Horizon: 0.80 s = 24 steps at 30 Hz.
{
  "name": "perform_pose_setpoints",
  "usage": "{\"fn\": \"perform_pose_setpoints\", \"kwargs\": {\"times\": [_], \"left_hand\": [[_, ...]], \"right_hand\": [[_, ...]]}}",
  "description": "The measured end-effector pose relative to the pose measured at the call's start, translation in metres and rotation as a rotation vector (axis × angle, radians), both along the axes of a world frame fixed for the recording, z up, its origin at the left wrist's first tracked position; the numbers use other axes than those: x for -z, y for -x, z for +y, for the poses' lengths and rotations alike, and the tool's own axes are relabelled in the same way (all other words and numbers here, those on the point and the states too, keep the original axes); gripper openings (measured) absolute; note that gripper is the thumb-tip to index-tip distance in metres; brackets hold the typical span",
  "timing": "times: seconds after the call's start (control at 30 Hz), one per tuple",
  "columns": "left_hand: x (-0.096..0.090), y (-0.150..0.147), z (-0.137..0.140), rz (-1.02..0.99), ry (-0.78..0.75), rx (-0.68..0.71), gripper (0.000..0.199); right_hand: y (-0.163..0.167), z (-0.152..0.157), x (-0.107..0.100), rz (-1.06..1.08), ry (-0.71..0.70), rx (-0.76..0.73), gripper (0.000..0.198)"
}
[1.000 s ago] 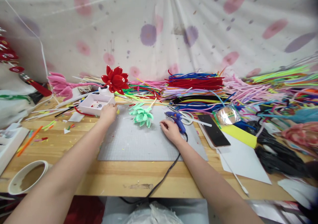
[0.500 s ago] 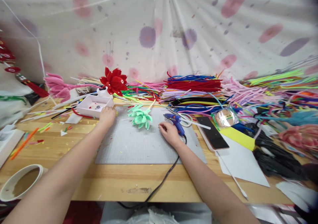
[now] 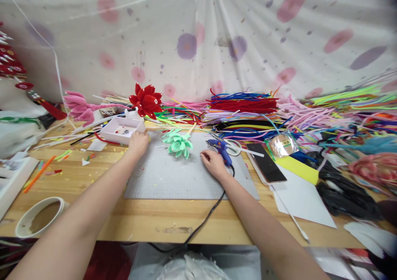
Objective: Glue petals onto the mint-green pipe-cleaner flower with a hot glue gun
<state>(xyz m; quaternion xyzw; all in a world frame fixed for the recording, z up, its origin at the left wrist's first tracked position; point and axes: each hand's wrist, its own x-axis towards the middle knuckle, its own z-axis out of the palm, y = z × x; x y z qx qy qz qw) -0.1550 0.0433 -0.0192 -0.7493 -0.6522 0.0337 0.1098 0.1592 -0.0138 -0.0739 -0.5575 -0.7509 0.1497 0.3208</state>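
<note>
My left hand (image 3: 138,143) rests at the front right corner of a shallow white box (image 3: 120,136) that has small pieces in it. Its fingers are bunched together, and their tips are hidden. On the grey cutting mat (image 3: 173,185), my right hand (image 3: 213,164) lies with its fingers loosely curled in and nothing visible in them. Just beyond it is a blue glue gun (image 3: 223,151) with a white glue stick (image 3: 248,149) sticking out of its back. Between my hands lies a mint-green fuzzy-stem flower (image 3: 179,143). Behind the glue gun are white-handled scissors (image 3: 233,147).
A red flower (image 3: 145,101) and a pink flower (image 3: 81,108) stand behind the box. Bundles of coloured pipe cleaners (image 3: 243,105) line the back. A phone (image 3: 267,164) and white paper (image 3: 305,201) lie right; a tape roll (image 3: 40,218) lies front left. The black cord (image 3: 206,218) crosses the front edge.
The whole view has shifted slightly, with things now a little further right. Both hands stay in about the same places relative to the box, flower and glue gun.
</note>
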Motion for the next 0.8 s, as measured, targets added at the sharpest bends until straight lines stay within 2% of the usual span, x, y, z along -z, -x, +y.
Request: {"fn": "perform_pose_setpoints", "kwargs": {"times": [0.2,0.3,0.4,0.47,0.6,0.7,0.73,0.8], "left_hand": [[-0.004,-0.001,-0.009,-0.159,-0.074,-0.069,0.029],[-0.006,-0.007,-0.021,-0.344,-0.151,-0.148,0.029],[-0.003,-0.017,-0.032,-0.656,-0.213,-0.277,0.028],[0.006,-0.025,-0.037,-0.909,-0.239,-0.341,0.026],[0.028,-0.042,-0.045,-1.485,-0.247,-0.353,0.018],[0.036,-0.053,-0.052,-1.788,-0.183,-0.411,0.021],[0.036,-0.055,-0.055,-1.864,-0.151,-0.410,0.022],[0.033,-0.058,-0.059,-1.992,-0.100,-0.397,0.020]], "right_hand": [[0.000,-0.004,-0.005,0.006,0.003,-0.002,0.021],[-0.003,-0.006,-0.009,0.042,0.022,-0.010,0.022],[-0.010,-0.009,-0.017,0.089,0.102,-0.077,0.023],[-0.018,-0.013,-0.027,0.126,0.235,-0.183,0.025],[-0.045,-0.026,-0.054,0.173,0.547,-0.380,0.031],[-0.072,-0.035,-0.065,0.145,0.690,-0.298,0.035],[-0.080,-0.035,-0.064,0.129,0.678,-0.249,0.037],[-0.091,-0.031,-0.058,0.067,0.485,-0.047,0.040]]}}
